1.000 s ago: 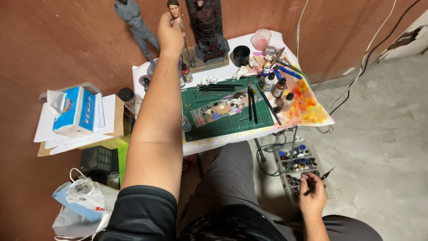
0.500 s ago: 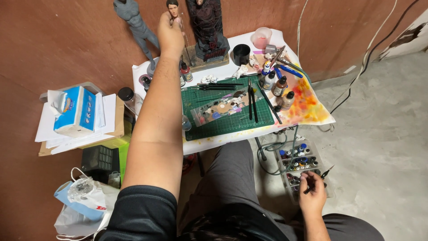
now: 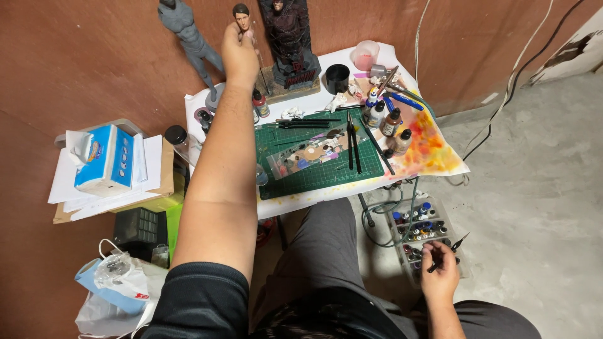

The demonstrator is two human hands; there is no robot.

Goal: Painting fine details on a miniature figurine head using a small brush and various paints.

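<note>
My left hand [image 3: 239, 53] reaches far forward over the small table and is closed around a painted figurine [image 3: 242, 19], whose head and shoulders show above my fingers. A grey figure [image 3: 187, 37] stands to its left and a dark caped statue [image 3: 287, 37] on a base to its right. My right hand [image 3: 440, 273] hangs low beside my leg, holding a thin black brush [image 3: 450, 250] over a clear tray of small paint bottles [image 3: 419, 233] on the floor.
A green cutting mat [image 3: 317, 157] with brushes and a palette lies on the white table. Paint bottles [image 3: 386, 122], a black cup [image 3: 337, 78] and a pink cup [image 3: 365, 55] stand behind it. A tissue box [image 3: 105, 158] sits on papers at the left; bags lie below.
Almost nothing has changed. My left hand stays on the figurine, and my right hand with the brush has shifted only slightly above the paint tray.
</note>
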